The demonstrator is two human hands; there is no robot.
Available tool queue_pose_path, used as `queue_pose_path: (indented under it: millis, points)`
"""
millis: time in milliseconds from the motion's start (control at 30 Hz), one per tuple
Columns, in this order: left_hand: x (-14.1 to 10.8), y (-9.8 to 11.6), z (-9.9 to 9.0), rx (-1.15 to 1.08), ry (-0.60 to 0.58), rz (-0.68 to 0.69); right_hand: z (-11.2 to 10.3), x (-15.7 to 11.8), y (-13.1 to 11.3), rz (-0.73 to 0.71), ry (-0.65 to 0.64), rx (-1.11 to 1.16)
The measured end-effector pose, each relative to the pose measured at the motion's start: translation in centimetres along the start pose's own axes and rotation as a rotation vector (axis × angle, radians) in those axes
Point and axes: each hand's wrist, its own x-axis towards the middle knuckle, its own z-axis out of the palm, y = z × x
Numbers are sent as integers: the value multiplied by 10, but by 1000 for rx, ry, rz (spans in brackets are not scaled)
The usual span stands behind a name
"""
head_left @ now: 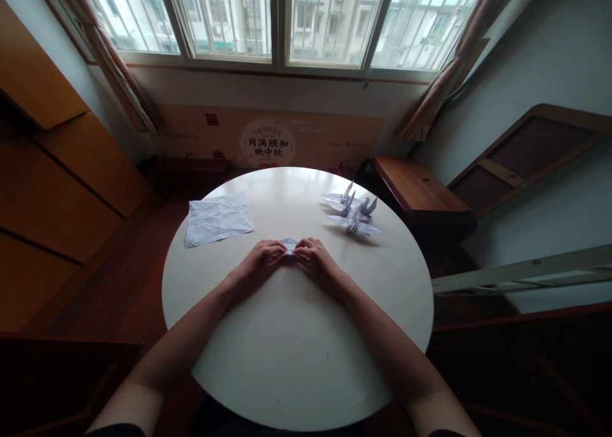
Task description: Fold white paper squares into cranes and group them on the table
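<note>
A small folded piece of white paper (pixel 289 244) is pinched between my two hands near the middle of the round white table (pixel 291 360). My left hand (pixel 266 256) grips its left side with curled fingers, and my right hand (pixel 313 256) grips the right side the same way. The fingers cover most of the paper's lower part. Several folded paper cranes (pixel 352 217) stand clustered beyond my right hand. Past my left hand, a creased sheet of paper (pixel 218 218) lies spread out on the table.
A brown wooden bench (pixel 421 185) stands past the table's right rear edge. Orange-brown cabinets (pixel 81 169) line the left side. Behind the table are a printed cardboard panel (pixel 191 134) and a barred window (pixel 229 16) with curtains.
</note>
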Motion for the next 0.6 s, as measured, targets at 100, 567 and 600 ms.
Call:
queue_pose_path:
  millis: [100,567,600]
  points:
    - [0,-3,4,33,36,-50,-1,1,-1,39,18,-3]
    - [-1,6,0,137,-10,13,-3,2,-2,32,29,4]
    - [-1,7,-1,160,2,9,-4,2,-3,33,22,-1]
